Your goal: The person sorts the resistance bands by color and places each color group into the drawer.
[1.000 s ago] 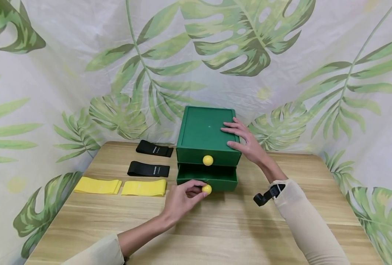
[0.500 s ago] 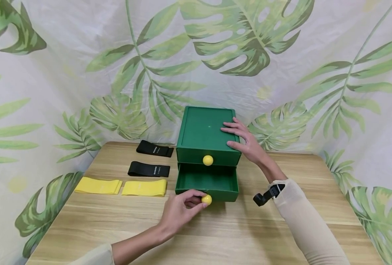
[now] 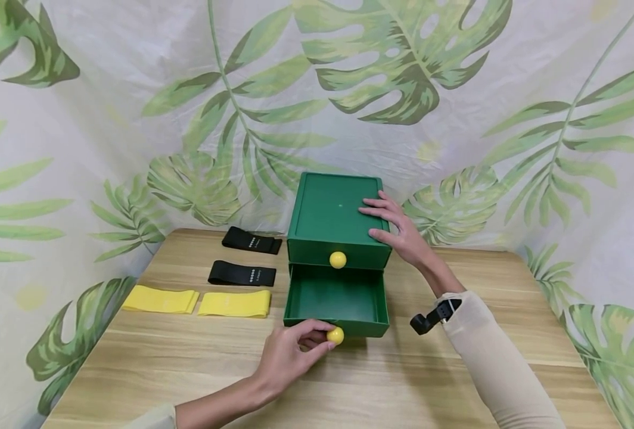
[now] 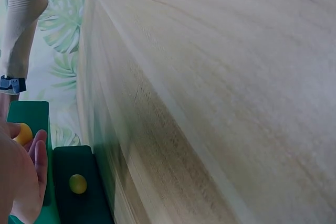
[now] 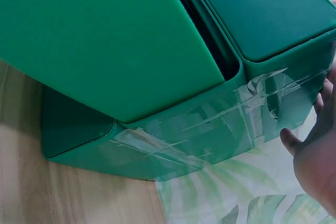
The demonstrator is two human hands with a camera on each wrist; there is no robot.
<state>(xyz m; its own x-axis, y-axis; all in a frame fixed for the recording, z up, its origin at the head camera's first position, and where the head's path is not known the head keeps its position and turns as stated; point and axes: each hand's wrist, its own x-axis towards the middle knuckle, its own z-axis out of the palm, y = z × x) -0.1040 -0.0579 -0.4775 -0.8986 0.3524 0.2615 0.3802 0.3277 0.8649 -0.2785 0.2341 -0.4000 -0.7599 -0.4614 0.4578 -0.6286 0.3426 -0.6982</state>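
A green drawer cabinet [image 3: 338,208] stands against the patterned backdrop. Its middle drawer [image 3: 378,304] is pulled well out and shows a bare inside. My left hand [image 3: 290,357] pinches that drawer's round yellow knob [image 3: 335,335] between thumb and fingers. With fingers spread, my right hand [image 3: 394,229] rests on the right edge of the cabinet's top. A yellow knob [image 3: 338,260] marks the top drawer, which sits closed. In the left wrist view, the bottom drawer [image 4: 79,208], also closed, carries another yellow knob [image 4: 77,183].
Left of the cabinet lie two folded black bands [image 3: 251,241] and two folded yellow bands [image 3: 234,304] on the wooden table [image 3: 429,381]. A leaf-printed cloth [image 3: 263,53] hangs behind. Clear tape [image 5: 262,103] covers parts of the cabinet's side.
The middle drawer has slid farther out toward me, drawn by my left hand on its knob. My right hand has stayed on the cabinet's top.
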